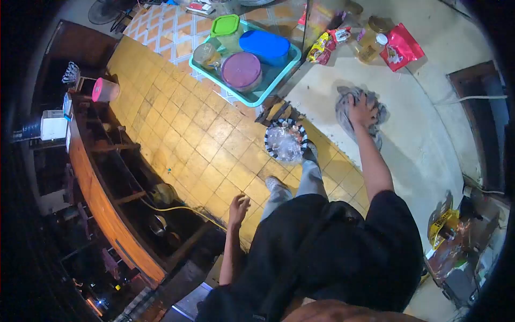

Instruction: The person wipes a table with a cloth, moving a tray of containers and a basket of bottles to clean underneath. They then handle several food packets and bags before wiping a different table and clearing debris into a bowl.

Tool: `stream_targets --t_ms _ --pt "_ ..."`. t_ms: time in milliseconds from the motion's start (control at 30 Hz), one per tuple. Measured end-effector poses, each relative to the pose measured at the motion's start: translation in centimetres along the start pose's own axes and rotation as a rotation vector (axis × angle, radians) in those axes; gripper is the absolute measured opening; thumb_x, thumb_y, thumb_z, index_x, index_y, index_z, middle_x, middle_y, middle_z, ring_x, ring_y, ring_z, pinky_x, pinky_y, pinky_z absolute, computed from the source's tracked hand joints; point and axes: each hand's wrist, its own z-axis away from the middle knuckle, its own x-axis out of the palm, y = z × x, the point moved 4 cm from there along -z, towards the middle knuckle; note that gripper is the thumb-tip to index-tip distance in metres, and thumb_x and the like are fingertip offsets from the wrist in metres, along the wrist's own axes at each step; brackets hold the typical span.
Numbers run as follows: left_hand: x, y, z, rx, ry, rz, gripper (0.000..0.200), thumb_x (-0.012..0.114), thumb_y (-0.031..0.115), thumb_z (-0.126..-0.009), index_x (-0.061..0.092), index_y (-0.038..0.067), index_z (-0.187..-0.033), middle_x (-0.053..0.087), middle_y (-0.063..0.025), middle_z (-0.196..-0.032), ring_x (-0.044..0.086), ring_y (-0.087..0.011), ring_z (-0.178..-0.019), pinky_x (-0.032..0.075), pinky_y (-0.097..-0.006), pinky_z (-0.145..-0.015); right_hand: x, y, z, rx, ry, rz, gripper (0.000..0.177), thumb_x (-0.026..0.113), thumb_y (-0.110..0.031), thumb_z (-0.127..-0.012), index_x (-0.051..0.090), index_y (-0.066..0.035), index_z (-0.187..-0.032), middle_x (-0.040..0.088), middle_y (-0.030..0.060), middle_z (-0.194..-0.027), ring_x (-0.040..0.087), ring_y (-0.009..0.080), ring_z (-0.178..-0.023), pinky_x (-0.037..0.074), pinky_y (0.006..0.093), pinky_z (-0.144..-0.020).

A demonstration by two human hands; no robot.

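My right hand [363, 111] presses down on a crumpled grey cloth [344, 107] on the pale countertop [413, 155], its fingers bunched into the fabric. My left hand [239, 208] hangs in the air above the tiled floor, fingers loosely bent and apart, with nothing in it. Beyond the cloth, near the wall, stand a clear jar [368, 49] of yellowish contents, a red packet [401, 47] and a yellow-and-red packet [322, 49].
A turquoise tray [257, 101] holds lidded containers, one with a purple lid [241, 71]. Below the counter edge is a striped bin [270, 147] with plastic inside, by my feet. A wooden shelf unit [115, 214] lines the left, and a yellow basket [444, 225] sits far right.
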Motion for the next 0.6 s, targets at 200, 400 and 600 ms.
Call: stream_targets --t_ms 200,400,600 --pt "-9.3 -11.0 6.7 -0.108 0.18 0.053 0.043 0.064 0.027 -0.088 0.05 0.0 -0.119 0.063 -0.0146 -0.1 0.065 -0.0194 -0.082 0.051 -0.0287 -0.065 1.9 -11.6 8.0 -0.334 0.015 -0.042 0.063 0.054 -0.056 -0.08 0.043 -0.029 -0.135 0.033 0.0132 -0.144 0.033 0.0372 -0.127 0.029 0.0628 -0.097" --pt "-7.7 -9.6 5.7 -0.111 0.063 0.048 0.046 0.064 0.027 -0.088 0.047 0.002 -0.123 0.061 -0.017 -0.106 0.063 -0.0248 -0.089 0.051 -0.0346 -0.073 1.9 -11.0 16.7 -0.51 0.024 -0.43 0.041 0.063 -0.034 -0.076 0.06 -0.025 -0.116 0.055 0.0154 -0.12 0.052 0.0367 -0.111 0.045 0.0493 -0.089" --pt "-3.6 -2.4 -0.7 0.134 -0.174 -0.134 0.052 0.066 0.033 -0.086 0.046 0.004 -0.125 0.061 -0.0173 -0.108 0.063 -0.0255 -0.092 0.05 -0.036 -0.076 -9.1 1.8 13.1 -0.083 0.122 -1.232 0.047 0.063 -0.022 -0.079 0.055 -0.003 -0.121 0.061 0.019 -0.112 0.059 0.0302 -0.105 0.045 0.0365 -0.091"
